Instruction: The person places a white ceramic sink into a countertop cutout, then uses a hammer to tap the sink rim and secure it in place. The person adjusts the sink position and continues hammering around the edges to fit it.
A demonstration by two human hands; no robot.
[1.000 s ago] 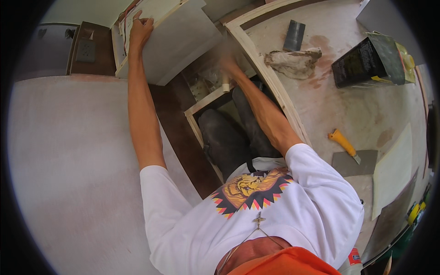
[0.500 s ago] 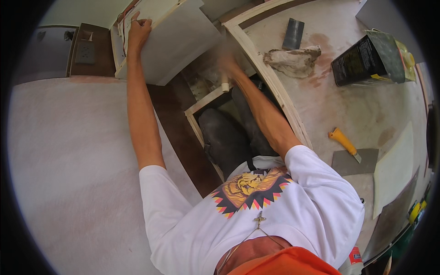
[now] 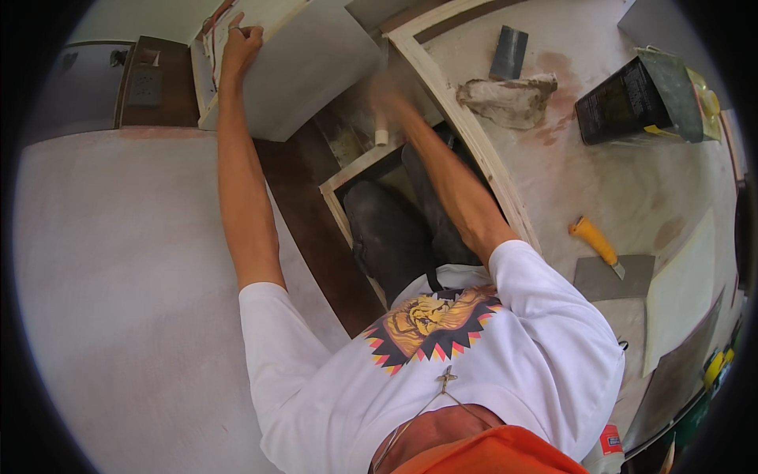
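My left hand [image 3: 241, 46] rests at the upper edge of a whitish cabinet panel [image 3: 316, 67], its thumb and a finger apart, with nothing seen in it. Reddish wires [image 3: 212, 47] run inside the frame beside it. Motion smears my right hand [image 3: 388, 96], which is reaching down between the panel and a wooden-edged counter. A pale round handle [image 3: 381, 136] sticks out below that hand, so it appears closed on a tool; the tool's other end is lost in the blur.
On the dusty counter [image 3: 545, 189] at right lie a dark sanding block [image 3: 508, 53], a stained rag [image 3: 509, 101], a yellow-handled knife [image 3: 594, 239], grey sandpaper [image 3: 608, 278] and a black metal can [image 3: 624, 103]. A whitish board [image 3: 134, 276] spans the left. A wooden frame [image 3: 341, 207] surrounds my legs.
The blurred right hand and the pale handle have shifted slightly left and up. My left hand stays at the panel edge. The whole view has tilted a little.
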